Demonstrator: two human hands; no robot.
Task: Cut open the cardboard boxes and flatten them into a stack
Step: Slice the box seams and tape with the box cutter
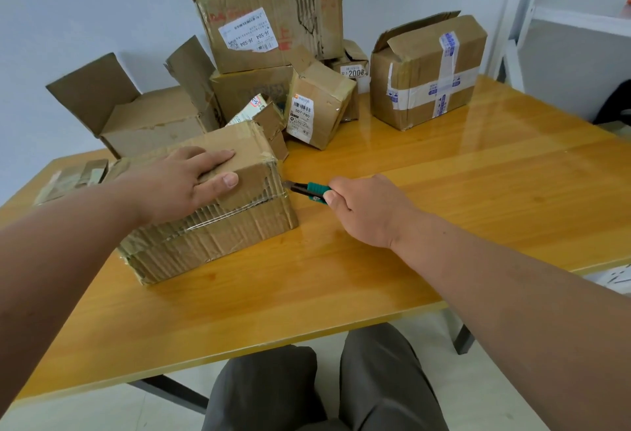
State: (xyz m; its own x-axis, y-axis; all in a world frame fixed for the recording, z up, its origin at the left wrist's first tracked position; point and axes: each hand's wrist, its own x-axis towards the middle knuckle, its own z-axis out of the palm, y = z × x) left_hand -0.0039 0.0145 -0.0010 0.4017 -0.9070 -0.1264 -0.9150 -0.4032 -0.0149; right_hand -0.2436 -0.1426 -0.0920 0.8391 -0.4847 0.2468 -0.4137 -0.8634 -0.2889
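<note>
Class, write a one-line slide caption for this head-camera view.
Left hand steadies a taped box while the right hand brings a utility knife to its corner.

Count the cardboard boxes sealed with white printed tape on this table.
1: the box with white crossed tape stands at the table's far right. Others show only clear or brown tape; some faces are hidden.

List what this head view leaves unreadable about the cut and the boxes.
- Knife blade tip: too small and pressed at the near box corner; whether it has pierced the tape is unclear.
- Knife handle rear: covered by the right hand.
- Box top under the left hand: hidden by the palm.
- Flattened cardboard at far left: partly behind the left forearm.
- Small box label: fine print too small.
</note>
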